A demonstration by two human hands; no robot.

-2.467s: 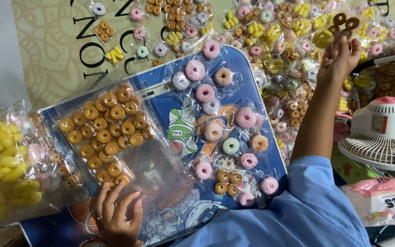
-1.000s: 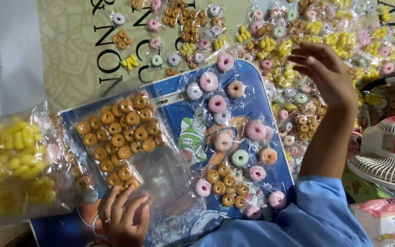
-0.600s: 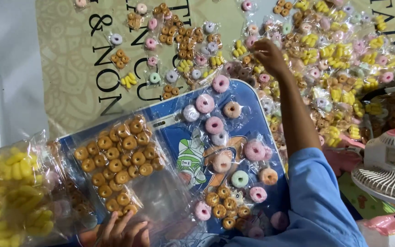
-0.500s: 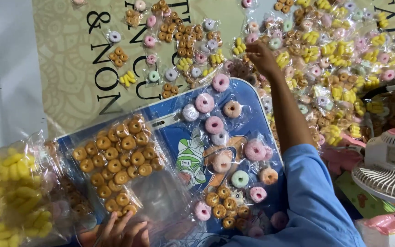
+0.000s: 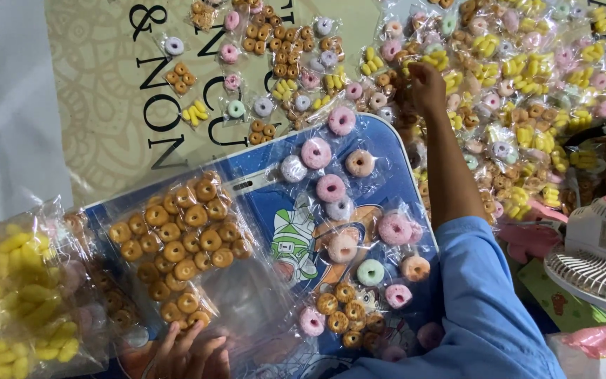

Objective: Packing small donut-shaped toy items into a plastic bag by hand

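Right hand reaching upper centre, fingers closed among packeted sweets; left hand spread flat on clear bag, bottom left.

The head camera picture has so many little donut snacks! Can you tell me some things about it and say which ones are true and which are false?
1. The right hand reaches into the pile of small snack packets on the mat. True.
2. The big bag of brown rings lies on the blue tray. True.
3. The bag of yellow puffs sits at the far right. False: it sits at the far left.
4. The white fan stands on the blue tray. False: it stands off the tray, at the right edge.
5. The left hand is at the near edge of the clear bag. True.
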